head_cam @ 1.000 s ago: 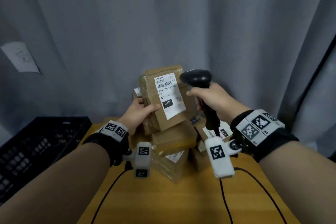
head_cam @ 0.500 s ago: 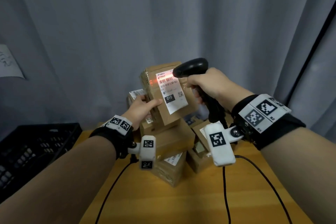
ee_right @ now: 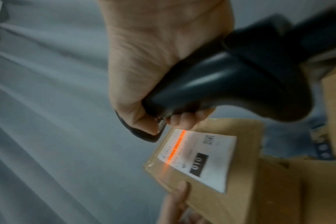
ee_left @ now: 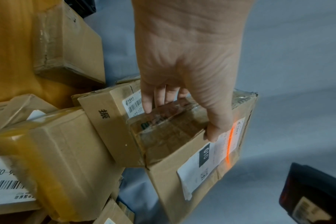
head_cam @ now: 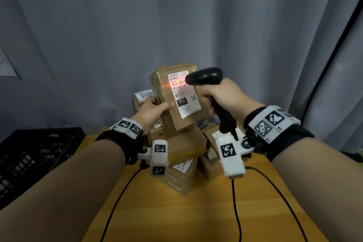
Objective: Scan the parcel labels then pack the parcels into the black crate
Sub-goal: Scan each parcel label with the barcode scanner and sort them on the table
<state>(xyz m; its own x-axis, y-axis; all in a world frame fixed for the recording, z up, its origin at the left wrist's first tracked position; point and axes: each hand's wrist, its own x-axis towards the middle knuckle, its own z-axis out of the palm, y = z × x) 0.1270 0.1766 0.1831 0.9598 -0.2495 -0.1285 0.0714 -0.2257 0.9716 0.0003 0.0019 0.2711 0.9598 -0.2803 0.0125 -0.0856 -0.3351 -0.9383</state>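
My left hand (head_cam: 155, 111) grips a brown cardboard parcel (head_cam: 169, 124) by its left side, thumb on the front, and holds it upright above the pile. Its white label (head_cam: 184, 95) reads "010". A red scan line crosses the barcode at the label's top. My right hand (head_cam: 220, 96) grips the handle of a black barcode scanner (head_cam: 204, 76), whose head points at the label from close on the right. In the left wrist view my left hand (ee_left: 184, 84) wraps the parcel (ee_left: 182, 171); the right wrist view shows the scanner (ee_right: 230, 84) above the label (ee_right: 201, 160).
Several more brown parcels (head_cam: 184, 155) lie piled on the wooden table (head_cam: 196, 212) under the held one. The black crate (head_cam: 29, 155) stands at the left, off the table's edge. Two black cables run across the table. A grey curtain hangs behind.
Both hands have lifted the parcel and the scanner higher. The scanner's red line came on and now lies over the barcode.
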